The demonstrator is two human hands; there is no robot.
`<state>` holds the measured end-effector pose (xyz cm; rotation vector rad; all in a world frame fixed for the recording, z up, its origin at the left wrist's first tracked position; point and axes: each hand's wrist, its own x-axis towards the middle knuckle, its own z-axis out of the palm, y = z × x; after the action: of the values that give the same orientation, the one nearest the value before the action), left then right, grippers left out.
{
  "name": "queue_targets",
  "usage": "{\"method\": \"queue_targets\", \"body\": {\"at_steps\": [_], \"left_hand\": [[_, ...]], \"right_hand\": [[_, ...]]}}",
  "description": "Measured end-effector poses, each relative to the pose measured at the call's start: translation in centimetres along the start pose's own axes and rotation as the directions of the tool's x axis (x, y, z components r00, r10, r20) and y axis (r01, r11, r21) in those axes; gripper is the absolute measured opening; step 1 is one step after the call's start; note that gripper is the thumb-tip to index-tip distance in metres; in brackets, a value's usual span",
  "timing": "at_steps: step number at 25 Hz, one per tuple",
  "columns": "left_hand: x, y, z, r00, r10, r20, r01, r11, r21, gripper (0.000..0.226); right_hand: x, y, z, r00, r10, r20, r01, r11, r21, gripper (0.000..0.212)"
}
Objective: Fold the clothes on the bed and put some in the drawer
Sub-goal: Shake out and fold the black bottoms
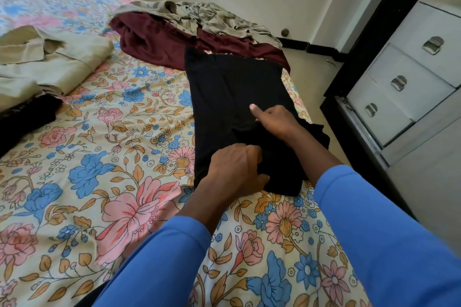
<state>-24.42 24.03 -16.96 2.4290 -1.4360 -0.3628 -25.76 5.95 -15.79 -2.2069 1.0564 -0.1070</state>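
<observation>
On the flowered bed (99,157), right of a folded beige garment (50,62), the left hand (237,169) pinches the near end of the flat black garment (232,87), while the right hand (277,122) presses it, forefinger straight, other fingers curled into the cloth.

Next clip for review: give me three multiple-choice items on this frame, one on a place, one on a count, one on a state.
1. Where does the beige garment lie?
A. on the left of the bed
B. inside a drawer
C. on the floor

2. How many drawer handles show?
A. one
B. three
C. five

3. What is the left hand doing?
A. lying flat on the sheet
B. gripping the black garment
C. pulling a handle

Answers: 1 A, it rests on the floral sheet at the left; 2 B, three metal handles stand in a row at the right; 3 B, its fingers curl into the black cloth.
</observation>
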Motion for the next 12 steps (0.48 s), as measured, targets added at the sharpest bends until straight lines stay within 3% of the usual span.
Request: {"method": "queue_targets", "body": {"at_steps": [2,4,6,8,10,12], "left_hand": [[0.3,-0.6,-1.1,0.995,-0.049,0.082,0.065,0.976,-0.207,0.031],[0.4,-1.7,-2.5,0.985,-0.156,0.073,0.172,0.875,-0.453,0.016],[0.1,-2.6,-3.4,0.945,-0.327,0.019,0.241,0.653,-0.718,0.009],[-0.2,-2.9,-4.0,0.882,-0.469,0.050,0.234,0.343,-0.910,0.011],[-0.2,-3.0,-4.4,0.816,-0.563,0.132,0.213,0.080,-0.974,0.014],[-0.1,-3.5,-4.9,0.766,-0.616,0.181,0.192,-0.048,-0.980,0.013]], "right_hand": [[-1.9,0.3,-0.7,0.991,0.092,0.101,-0.090,0.996,-0.022,0.079],[-3.6,1.3,-0.5,0.978,0.146,0.151,-0.118,0.976,-0.182,0.077],[-4.2,2.0,0.2,0.986,0.140,0.096,-0.118,0.972,-0.202,0.064],[-4.5,1.5,0.4,0.992,0.122,0.037,-0.122,0.992,-0.009,0.042],[-4.9,0.0,0.3,0.994,0.109,-0.003,-0.106,0.978,0.182,0.020],[-6.1,-2.3,0.8,1.000,0.009,-0.021,-0.005,0.981,0.195,0.014]]}}
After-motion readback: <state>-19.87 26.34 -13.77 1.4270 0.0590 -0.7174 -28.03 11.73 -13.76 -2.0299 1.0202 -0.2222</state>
